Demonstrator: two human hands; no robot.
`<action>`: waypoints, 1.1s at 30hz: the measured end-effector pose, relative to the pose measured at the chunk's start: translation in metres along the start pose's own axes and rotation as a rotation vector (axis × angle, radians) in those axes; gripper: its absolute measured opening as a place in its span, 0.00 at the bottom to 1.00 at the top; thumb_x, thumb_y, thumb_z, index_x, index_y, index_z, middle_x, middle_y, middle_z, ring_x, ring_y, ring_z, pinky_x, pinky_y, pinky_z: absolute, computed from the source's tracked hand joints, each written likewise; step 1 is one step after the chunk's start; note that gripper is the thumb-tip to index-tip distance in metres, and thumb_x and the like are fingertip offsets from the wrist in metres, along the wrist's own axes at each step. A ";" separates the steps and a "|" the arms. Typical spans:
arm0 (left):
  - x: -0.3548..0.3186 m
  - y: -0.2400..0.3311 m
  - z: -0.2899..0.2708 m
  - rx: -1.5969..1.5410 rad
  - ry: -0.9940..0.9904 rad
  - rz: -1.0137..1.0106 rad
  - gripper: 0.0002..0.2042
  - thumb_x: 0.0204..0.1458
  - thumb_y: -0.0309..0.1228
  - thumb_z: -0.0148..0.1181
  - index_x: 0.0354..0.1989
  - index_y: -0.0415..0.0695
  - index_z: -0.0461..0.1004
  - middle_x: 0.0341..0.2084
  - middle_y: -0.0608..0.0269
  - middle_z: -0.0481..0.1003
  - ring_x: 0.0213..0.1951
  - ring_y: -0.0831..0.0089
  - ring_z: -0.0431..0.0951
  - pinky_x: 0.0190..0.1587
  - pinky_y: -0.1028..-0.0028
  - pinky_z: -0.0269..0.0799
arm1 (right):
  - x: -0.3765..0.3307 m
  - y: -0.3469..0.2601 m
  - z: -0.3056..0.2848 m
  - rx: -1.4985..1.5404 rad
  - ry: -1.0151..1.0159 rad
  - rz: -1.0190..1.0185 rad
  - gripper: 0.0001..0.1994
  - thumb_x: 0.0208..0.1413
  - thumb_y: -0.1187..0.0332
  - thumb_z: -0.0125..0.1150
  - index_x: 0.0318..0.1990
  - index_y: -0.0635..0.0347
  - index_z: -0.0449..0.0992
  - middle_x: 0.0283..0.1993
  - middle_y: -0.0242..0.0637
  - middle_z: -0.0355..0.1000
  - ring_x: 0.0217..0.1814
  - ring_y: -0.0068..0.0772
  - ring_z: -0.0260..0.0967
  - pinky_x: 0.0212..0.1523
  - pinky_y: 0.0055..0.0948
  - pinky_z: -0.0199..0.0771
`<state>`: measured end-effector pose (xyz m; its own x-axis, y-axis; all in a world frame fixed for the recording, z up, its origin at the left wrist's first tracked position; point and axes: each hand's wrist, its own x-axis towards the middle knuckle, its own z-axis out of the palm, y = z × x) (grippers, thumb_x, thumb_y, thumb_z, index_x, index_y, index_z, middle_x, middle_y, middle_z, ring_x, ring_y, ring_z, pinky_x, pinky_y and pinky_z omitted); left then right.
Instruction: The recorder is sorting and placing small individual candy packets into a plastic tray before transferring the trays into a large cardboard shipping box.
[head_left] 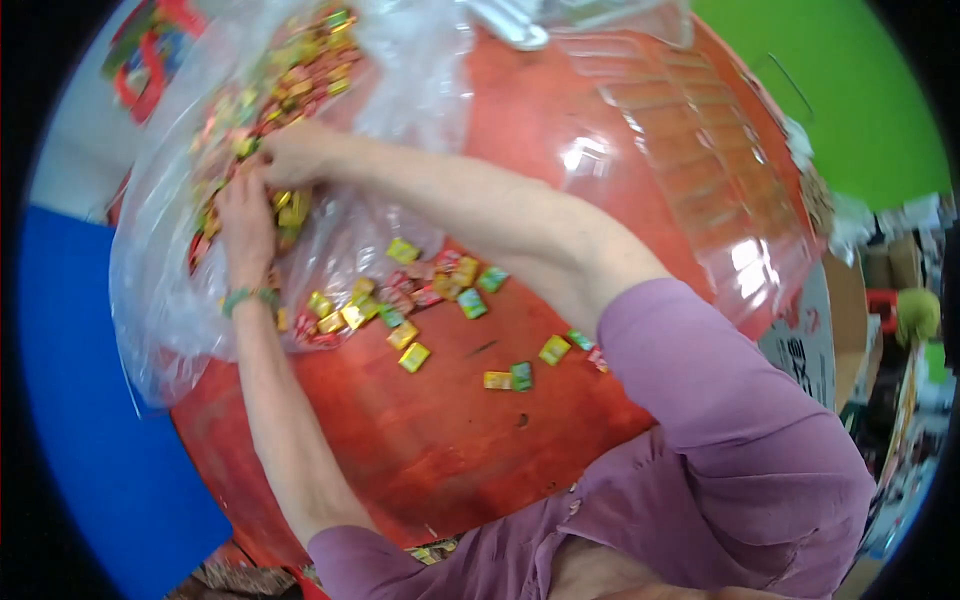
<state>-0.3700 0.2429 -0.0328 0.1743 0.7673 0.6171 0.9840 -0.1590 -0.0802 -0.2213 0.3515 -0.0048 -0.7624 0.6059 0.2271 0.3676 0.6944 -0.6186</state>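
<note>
Small square wrapped candies in red, yellow, green and orange lie heaped on a large clear plastic bag at the far left of the red table. My left hand, with a green bracelet at its wrist, reaches into this heap. Crossing over from the right, my right hand meets it there. Both hands have their fingers bent and close together; what they pinch is blurred and partly hidden. More candies are scattered on the near edge of the bag and on the table beside it.
A clear plastic tray with ribbed compartments covers the table's right side. Another clear container is at the back. A few loose candies lie near my right sleeve. An opened cardboard box stands beyond the right edge.
</note>
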 end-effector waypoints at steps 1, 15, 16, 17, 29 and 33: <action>-0.009 -0.002 -0.003 -0.128 -0.066 -0.111 0.15 0.67 0.33 0.46 0.54 0.40 0.74 0.46 0.50 0.75 0.51 0.52 0.71 0.55 0.58 0.68 | -0.003 -0.007 0.000 -0.021 -0.081 0.059 0.23 0.54 0.50 0.58 0.44 0.60 0.84 0.42 0.53 0.81 0.46 0.56 0.80 0.49 0.49 0.78; -0.041 0.142 -0.099 -0.913 -0.245 -0.897 0.13 0.62 0.32 0.61 0.51 0.38 0.77 0.42 0.56 0.78 0.45 0.64 0.79 0.51 0.65 0.74 | -0.161 -0.039 -0.066 0.101 -0.173 -0.047 0.18 0.60 0.54 0.63 0.49 0.58 0.80 0.44 0.45 0.80 0.46 0.45 0.79 0.48 0.40 0.78; -0.050 0.140 -0.097 -0.873 -0.190 -0.701 0.14 0.61 0.31 0.62 0.51 0.38 0.77 0.44 0.54 0.79 0.46 0.62 0.79 0.52 0.64 0.74 | -0.167 -0.040 -0.067 0.101 -0.149 -0.172 0.18 0.62 0.55 0.63 0.51 0.58 0.79 0.43 0.44 0.81 0.47 0.43 0.80 0.48 0.39 0.78; -0.060 0.141 -0.095 -0.842 -0.143 -0.497 0.14 0.59 0.30 0.63 0.52 0.38 0.76 0.45 0.52 0.79 0.48 0.61 0.79 0.53 0.64 0.74 | -0.175 -0.049 -0.075 0.017 -0.234 -0.070 0.20 0.62 0.55 0.63 0.54 0.59 0.77 0.43 0.45 0.81 0.47 0.42 0.80 0.47 0.41 0.79; -0.100 0.219 -0.160 -0.509 -0.215 -0.213 0.17 0.54 0.24 0.65 0.54 0.39 0.77 0.54 0.49 0.77 0.55 0.50 0.76 0.58 0.60 0.72 | -0.283 -0.075 -0.092 0.019 -0.306 -0.063 0.14 0.63 0.71 0.58 0.54 0.64 0.76 0.45 0.50 0.78 0.42 0.47 0.80 0.44 0.39 0.78; -0.113 0.227 -0.179 -0.487 -0.263 -0.203 0.19 0.56 0.26 0.64 0.56 0.40 0.76 0.60 0.48 0.73 0.62 0.46 0.71 0.63 0.56 0.68 | -0.320 -0.068 -0.099 -0.026 -0.298 -0.096 0.16 0.63 0.70 0.61 0.56 0.62 0.76 0.53 0.46 0.77 0.54 0.47 0.76 0.52 0.41 0.76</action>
<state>-0.1725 0.0091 0.0190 0.0483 0.9307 0.3625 0.8795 -0.2117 0.4263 0.0502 0.1492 0.0395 -0.9154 0.3992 0.0507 0.2970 0.7552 -0.5844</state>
